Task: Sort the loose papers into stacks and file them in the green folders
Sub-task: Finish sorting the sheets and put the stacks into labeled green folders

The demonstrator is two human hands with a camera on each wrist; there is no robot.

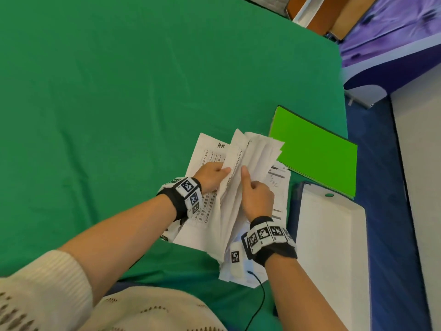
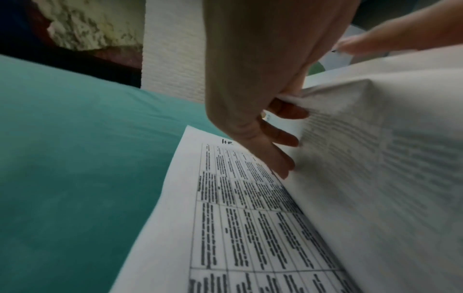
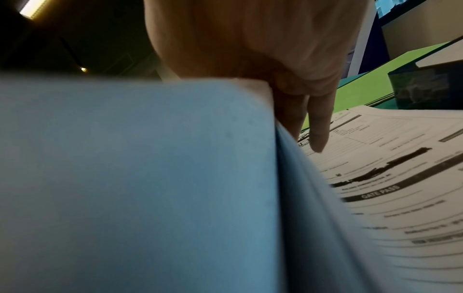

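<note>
A sheaf of loose white papers (image 1: 253, 158) stands lifted on edge over the green cloth, fanned at the top. My left hand (image 1: 212, 174) pinches its left side, fingers curled under the sheets (image 2: 350, 138). My right hand (image 1: 256, 197) grips the sheaf from the right, thumb up along the paper (image 3: 125, 158). A printed table sheet marked "HR" (image 1: 210, 151) (image 2: 238, 218) lies flat under the left hand. A form headed "GATE PASS" (image 3: 388, 178) (image 1: 278, 177) lies flat to the right. The bright green folders (image 1: 315, 151) (image 3: 375, 83) lie stacked just beyond.
The green cloth (image 1: 119, 103) covers the table to the left and far side. A white box with a round hole (image 1: 331, 225) stands at the table's right edge. Blue floor (image 1: 381, 187) and a white cabinet (image 1: 420, 163) lie to the right.
</note>
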